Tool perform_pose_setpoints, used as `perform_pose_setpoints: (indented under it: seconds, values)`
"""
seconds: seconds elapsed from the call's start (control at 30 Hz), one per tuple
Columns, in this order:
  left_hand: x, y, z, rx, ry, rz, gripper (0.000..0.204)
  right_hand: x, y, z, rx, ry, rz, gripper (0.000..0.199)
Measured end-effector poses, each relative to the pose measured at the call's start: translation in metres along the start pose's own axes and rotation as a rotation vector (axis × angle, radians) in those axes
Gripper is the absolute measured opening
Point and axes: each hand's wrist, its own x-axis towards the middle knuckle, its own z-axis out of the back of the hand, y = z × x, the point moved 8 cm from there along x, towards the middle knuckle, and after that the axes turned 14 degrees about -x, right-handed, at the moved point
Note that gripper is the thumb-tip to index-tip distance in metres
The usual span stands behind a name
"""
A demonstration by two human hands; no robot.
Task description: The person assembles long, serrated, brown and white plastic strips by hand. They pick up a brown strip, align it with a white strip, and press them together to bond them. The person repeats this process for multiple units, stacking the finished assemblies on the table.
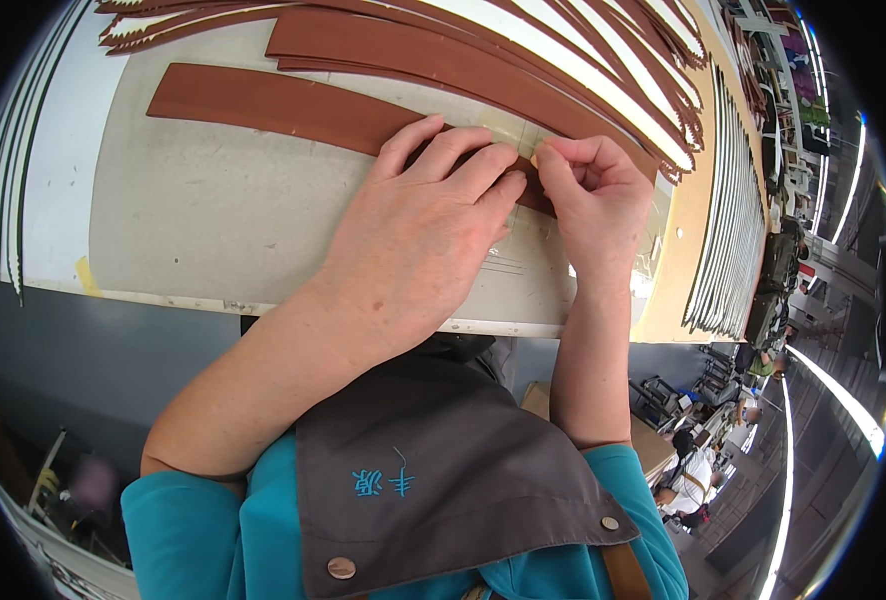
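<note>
One long brown leather-like strip (263,105) lies across the grey work board (203,190). My left hand (423,220) rests on this strip with its fingers stretched out and slightly apart, pressing near the strip's right part. Just to the right, my right hand (600,200) is closed in a pinch over the strip's right end. Whatever sits between its thumb and forefinger is too small and covered to name. Beyond both hands lie more brown strips (383,45) in a flat stack, close to my fingertips.
Brown strips with white undersides and jagged ends (613,60) fan out at the far side. Rows of thin pale strips stand along the right (728,220) and left (13,130) of the table. Yellow tape (88,277) marks the board's near left corner. People work in the background right.
</note>
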Motion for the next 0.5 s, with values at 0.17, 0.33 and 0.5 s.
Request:
perform_pose_setpoints:
  seconds: [0.17, 0.33, 0.5]
  values:
    - [0.000, 0.000, 0.000, -0.001, 0.000, 0.003, 0.036, -0.001, 0.000, -0.001, 0.003, 0.001, -0.009, 0.008]
    - [0.000, -0.001, 0.001, -0.017, 0.004, 0.001, 0.036, 0.001, -0.005, -0.001, 0.016, 0.016, 0.026, 0.008]
    - [-0.001, 0.001, 0.001, -0.017, -0.008, 0.006, 0.035, 0.004, -0.013, 0.026, 0.180, -0.047, -0.042, 0.007]
